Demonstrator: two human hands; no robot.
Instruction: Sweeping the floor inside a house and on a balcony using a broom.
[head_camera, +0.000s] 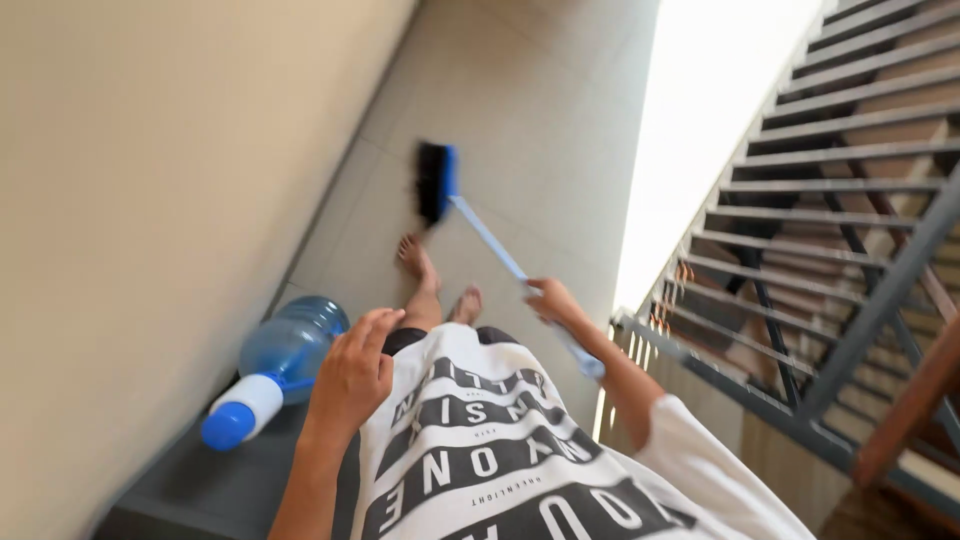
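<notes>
Partly blurred, right hand (552, 300) grips broom (436, 180); handle end hidden behind forearm.

blue broom (470, 215), bristles on floor

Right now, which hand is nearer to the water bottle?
Left. The left hand is raised just beside the water bottle, not touching it. The right hand is farther away, gripping the broom handle.
</notes>
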